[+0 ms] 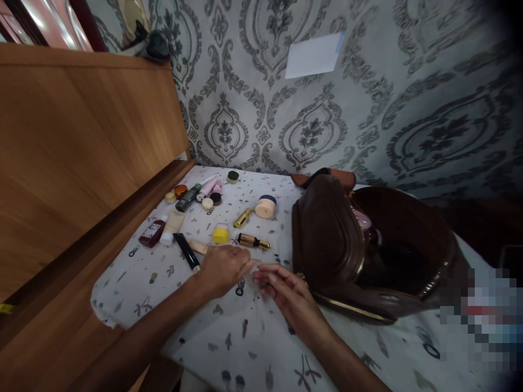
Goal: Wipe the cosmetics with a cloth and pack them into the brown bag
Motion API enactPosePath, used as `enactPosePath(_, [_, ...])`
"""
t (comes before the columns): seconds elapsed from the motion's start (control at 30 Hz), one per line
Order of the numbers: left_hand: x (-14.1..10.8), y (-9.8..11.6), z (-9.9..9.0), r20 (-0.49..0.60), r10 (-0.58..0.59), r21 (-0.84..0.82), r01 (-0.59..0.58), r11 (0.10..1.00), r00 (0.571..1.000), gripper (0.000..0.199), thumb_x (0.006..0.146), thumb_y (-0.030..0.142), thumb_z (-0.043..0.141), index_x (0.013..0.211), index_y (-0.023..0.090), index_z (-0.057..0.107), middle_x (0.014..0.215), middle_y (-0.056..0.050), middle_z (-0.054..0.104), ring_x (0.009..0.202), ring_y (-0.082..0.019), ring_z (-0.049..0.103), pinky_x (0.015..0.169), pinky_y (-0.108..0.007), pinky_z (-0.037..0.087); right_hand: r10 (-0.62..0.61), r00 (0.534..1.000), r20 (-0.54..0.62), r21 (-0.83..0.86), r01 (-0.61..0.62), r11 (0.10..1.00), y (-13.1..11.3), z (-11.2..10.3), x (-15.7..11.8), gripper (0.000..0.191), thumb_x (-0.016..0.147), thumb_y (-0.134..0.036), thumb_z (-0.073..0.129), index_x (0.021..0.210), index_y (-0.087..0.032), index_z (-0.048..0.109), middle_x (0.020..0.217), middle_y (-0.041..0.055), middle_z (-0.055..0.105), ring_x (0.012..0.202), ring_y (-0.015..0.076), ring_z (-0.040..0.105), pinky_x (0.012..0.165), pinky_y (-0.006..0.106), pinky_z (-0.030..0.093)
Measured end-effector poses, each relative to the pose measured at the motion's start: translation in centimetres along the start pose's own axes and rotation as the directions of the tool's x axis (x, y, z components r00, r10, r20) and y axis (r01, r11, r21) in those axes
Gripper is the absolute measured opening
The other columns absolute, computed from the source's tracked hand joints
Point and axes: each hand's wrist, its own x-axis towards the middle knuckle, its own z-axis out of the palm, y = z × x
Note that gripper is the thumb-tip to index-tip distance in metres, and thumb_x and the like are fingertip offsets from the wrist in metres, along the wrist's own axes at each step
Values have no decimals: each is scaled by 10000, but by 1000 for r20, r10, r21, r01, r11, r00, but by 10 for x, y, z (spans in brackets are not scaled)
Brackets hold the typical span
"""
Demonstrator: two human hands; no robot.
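Observation:
My left hand (225, 268) is closed in a loose fist above the cloth, its thumb pointing toward the right. Whatever its fingers hold, if anything, is hidden. Close by it lie a black tube (187, 252) and a small beige tube (198, 246), partly covered by the hand. My right hand (288, 294) has its fingers curled and pressed together, their tips just apart from the left thumb; I cannot make out anything in them. Beyond the hands lie a dark-and-gold bottle (249, 240), a yellow jar (220, 233), a gold tube (242, 218) and a peach jar with a blue lid (265, 207).
A brown leather bag (327, 234) stands unzipped at the right, with a pink item (362, 220) inside. Farther left are a dark red bottle (152, 233), a cream tube (172, 227), a dark green bottle (188, 198) and several small jars. A wooden panel (85, 120) borders the left side.

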Motion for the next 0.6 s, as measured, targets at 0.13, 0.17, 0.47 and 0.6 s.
enactPosePath(0.13, [-20, -20, -12, 0, -143, 47, 143, 989, 990, 472, 1025, 406, 376, 675, 194, 612, 673, -48, 714, 641, -194, 672, 583, -302, 382, 14, 1000, -2, -39, -14, 999, -2, 0, -2, 398, 699, -527, 837, 924, -206, 766, 909, 85, 751, 878, 216, 678, 773, 336, 507])
enactPosePath(0.17, [-25, -26, -15, -5, -178, 57, 178, 982, 984, 467, 1026, 388, 375, 671, 193, 607, 678, -48, 716, 646, -194, 673, 590, -302, 380, 17, 1000, 2, -36, -17, 999, -2, 0, -2, 401, 699, -531, 837, 922, -206, 765, 907, 83, 751, 875, 210, 678, 772, 329, 505])
enactPosePath(0.47, [-54, -61, -24, -94, -434, 113, 442, 890, 896, 228, 990, 272, 425, 965, 189, 635, 909, -73, 751, 828, -232, 697, 648, -309, 438, 7, 999, 32, -42, -6, 999, -2, -1, -2, 395, 723, -530, 820, 933, -201, 760, 895, 79, 745, 866, 200, 678, 757, 312, 503])
enactPosePath(0.6, [-48, -59, -19, -68, -405, 110, 410, 905, 912, 263, 983, 223, 403, 1081, 182, 644, 1063, -97, 745, 996, -252, 674, 782, -345, 501, 4, 999, 34, -55, -2, 998, -2, -1, -2, 391, 725, -531, 817, 931, -204, 759, 907, 82, 743, 871, 206, 679, 760, 321, 507])
